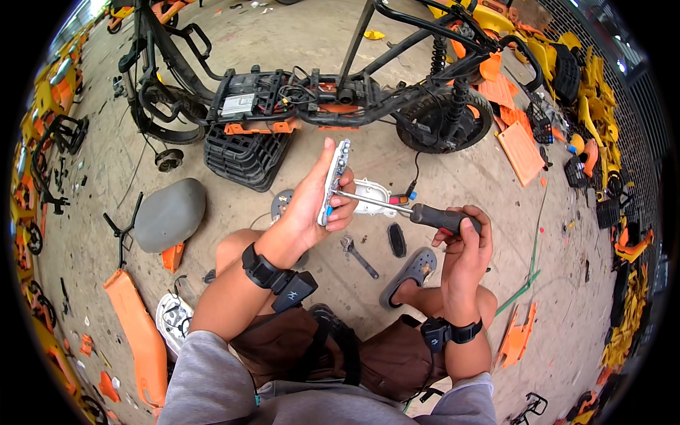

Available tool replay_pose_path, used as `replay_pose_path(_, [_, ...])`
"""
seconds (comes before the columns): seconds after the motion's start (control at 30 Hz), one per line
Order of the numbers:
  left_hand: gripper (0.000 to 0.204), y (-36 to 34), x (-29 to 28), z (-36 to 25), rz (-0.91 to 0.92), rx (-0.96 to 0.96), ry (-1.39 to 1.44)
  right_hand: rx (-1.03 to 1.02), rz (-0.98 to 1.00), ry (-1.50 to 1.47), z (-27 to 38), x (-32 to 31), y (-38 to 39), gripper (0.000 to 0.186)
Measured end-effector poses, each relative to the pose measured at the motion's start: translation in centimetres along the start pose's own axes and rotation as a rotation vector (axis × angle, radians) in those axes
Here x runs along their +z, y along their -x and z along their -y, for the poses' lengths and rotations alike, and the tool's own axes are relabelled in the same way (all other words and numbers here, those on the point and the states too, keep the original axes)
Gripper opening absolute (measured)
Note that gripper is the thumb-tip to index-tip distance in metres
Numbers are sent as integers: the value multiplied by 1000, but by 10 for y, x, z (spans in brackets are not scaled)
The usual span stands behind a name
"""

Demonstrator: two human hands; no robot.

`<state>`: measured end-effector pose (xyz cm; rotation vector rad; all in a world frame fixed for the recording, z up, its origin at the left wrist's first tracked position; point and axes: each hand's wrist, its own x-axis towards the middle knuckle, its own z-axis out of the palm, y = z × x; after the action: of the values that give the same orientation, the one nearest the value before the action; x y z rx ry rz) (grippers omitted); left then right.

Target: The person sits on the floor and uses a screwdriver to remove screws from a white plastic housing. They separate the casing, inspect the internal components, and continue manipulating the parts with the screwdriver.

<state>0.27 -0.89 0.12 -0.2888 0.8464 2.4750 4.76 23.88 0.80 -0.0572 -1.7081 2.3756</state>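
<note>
My left hand (312,193) grips a small white board-like part (331,185) by its edges, standing on edge, with blue and metal bits along its right side. In my right hand (464,244) is a screwdriver (443,218) with a thick black handle. Its long shaft points left and the tip reaches the face of the white part; whether it sits in a screw is too small to tell. Behind the screwdriver, on the floor, lies a white housing (372,195) with a red-and-blue connector beside it. An adjustable wrench (360,256) and a dark oval pad (397,240) lie below.
A stripped scooter frame (283,106) stands ahead, with a black crate (248,159) leaning under it. At left are a grey seat (170,214) and a long orange panel (139,333). Orange panels (520,152) lie at right; yellow parts (593,99) are heaped along the mesh fence.
</note>
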Motion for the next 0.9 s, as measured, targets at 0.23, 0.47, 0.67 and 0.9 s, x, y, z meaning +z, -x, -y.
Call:
replay_pose_path(0.23, [65, 2, 3, -1, -5, -11, -19, -8, 10, -5, 0, -1, 0, 22])
replay_pose_path(0.47, [66, 1, 3, 1, -18, 8, -46, -8, 20, -4, 0, 0, 1, 22])
replay_pose_path(0.67, [65, 2, 6, 0, -56, 6, -48, -35, 25, 27, 3, 2, 3, 23])
replay_pose_path(0.9, [64, 0, 4, 1, -80, 37, -52, -175, 65, 86, 2, 2, 7, 24])
